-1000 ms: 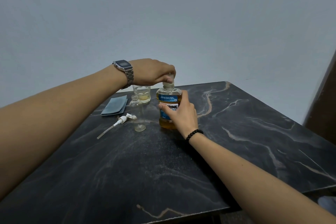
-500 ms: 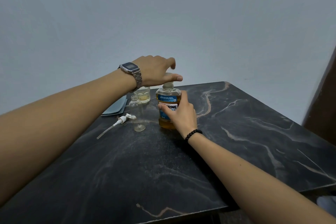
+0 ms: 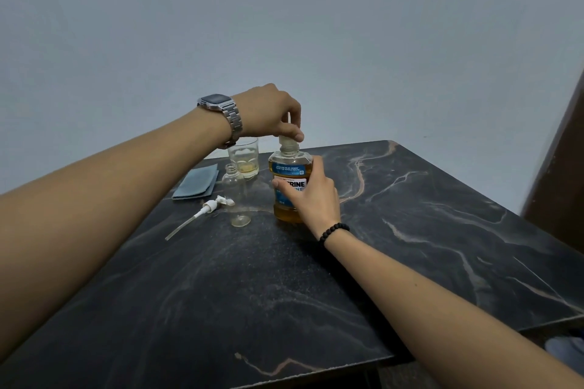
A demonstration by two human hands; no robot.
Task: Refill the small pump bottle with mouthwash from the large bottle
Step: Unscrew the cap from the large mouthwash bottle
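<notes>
From the head view, the large clear bottle of amber mouthwash (image 3: 292,189) is kept upright on the black marbled table (image 3: 410,230), steadied by the right hand (image 3: 311,196) wrapped round its label so the pale cap (image 3: 287,140), pinched by the left hand (image 3: 271,114), can probably be twisted. Just beside it, the small empty clear bottle (image 3: 237,199) is left uncapped, white pump (image 3: 215,204) laid nearby. A glass tumbler (image 3: 245,156) and grey cloth (image 3: 196,181) are parked behind; nothing's blocked.
</notes>
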